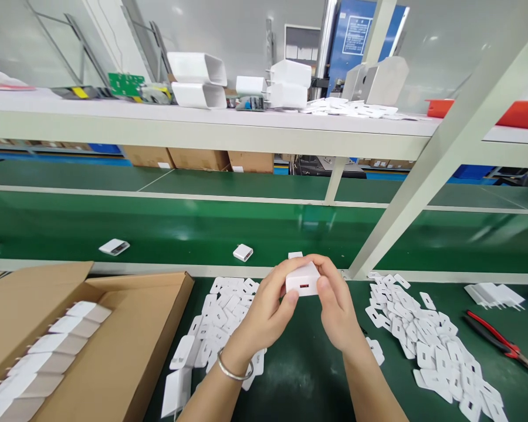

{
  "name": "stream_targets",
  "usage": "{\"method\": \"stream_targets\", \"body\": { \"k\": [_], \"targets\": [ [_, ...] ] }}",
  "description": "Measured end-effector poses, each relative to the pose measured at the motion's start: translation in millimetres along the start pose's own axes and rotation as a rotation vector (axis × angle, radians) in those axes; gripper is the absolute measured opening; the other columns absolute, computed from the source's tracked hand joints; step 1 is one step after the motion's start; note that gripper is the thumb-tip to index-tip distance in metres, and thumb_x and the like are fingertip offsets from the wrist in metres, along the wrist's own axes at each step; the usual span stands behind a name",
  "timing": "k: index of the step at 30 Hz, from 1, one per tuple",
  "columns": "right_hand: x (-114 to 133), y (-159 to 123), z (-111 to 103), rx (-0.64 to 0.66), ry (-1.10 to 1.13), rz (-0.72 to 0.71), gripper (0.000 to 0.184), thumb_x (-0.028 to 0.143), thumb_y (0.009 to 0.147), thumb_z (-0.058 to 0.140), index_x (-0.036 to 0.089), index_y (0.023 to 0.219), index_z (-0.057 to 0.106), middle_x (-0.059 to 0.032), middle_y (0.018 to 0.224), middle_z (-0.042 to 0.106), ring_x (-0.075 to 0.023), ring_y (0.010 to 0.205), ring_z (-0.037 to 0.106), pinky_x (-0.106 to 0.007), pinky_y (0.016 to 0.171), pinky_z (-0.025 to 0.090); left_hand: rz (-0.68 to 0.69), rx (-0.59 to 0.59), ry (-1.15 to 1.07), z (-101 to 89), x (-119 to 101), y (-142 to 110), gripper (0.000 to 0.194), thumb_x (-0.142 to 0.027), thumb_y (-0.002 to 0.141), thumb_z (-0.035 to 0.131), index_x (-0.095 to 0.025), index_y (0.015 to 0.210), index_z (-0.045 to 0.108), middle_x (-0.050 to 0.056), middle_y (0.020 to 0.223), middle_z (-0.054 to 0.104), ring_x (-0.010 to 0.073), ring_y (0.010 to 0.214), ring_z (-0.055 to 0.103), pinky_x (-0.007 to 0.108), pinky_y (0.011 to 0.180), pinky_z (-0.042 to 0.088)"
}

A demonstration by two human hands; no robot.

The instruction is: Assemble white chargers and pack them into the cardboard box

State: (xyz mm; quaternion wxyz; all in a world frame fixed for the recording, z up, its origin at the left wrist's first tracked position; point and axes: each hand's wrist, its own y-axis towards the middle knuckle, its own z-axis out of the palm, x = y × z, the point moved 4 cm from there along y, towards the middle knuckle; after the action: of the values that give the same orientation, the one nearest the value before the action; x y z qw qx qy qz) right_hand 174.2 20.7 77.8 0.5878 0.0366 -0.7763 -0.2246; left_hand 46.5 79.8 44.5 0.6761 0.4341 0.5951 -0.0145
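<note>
A white USB charger (303, 279) with a dark red slot in its end face is held up between both hands over the green table. My left hand (270, 302) has its thumb and fingers closed on the left side of the charger. On the opposite side, my right hand (337, 302) pinches it with thumb and fingertips. Flat white plates with cutouts (222, 316) lie in a loose pile beside my left forearm, and a second pile of such plates (426, 328) spreads to the right. Two white charger housings (178, 390) sit near the left pile.
An open cardboard box (127, 328) at the left holds a row of white chargers (57, 351). Red-handled pliers (506, 346) lie far right. Several chargers sit on the green conveyor belt (180, 225). A slanted white post (422, 158) rises to the shelf (246, 129) overhead.
</note>
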Motion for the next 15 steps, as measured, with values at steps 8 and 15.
{"method": "stream_targets", "body": {
  "k": [8, 15],
  "targets": [
    [7, -5, -4, 0.073, -0.057, -0.064, 0.043, 0.059, 0.099, 0.065, 0.029, 0.130, 0.062, -0.0059, 0.107, 0.066, -0.0220, 0.090, 0.063, -0.034, 0.074, 0.052, 0.232, -0.085, 0.160, -3.3, -10, -1, 0.041, -0.051, 0.109, 0.043, -0.029, 0.139, 0.060, 0.007, 0.109, 0.070, 0.0216, 0.089, 0.061, 0.036, 0.080, 0.050],
    [18, -6, -11, 0.119, -0.026, -0.112, 0.056, 0.067, 0.092, 0.071, 0.030, 0.134, 0.063, -0.0074, 0.111, 0.068, -0.0221, 0.088, 0.066, -0.034, 0.074, 0.058, 0.381, -0.041, 0.383, -5.8, -34, -3, 0.040, -0.048, 0.111, 0.038, -0.031, 0.143, 0.055, 0.006, 0.102, 0.064, 0.0210, 0.085, 0.055, 0.035, 0.077, 0.044]
  ]
}}
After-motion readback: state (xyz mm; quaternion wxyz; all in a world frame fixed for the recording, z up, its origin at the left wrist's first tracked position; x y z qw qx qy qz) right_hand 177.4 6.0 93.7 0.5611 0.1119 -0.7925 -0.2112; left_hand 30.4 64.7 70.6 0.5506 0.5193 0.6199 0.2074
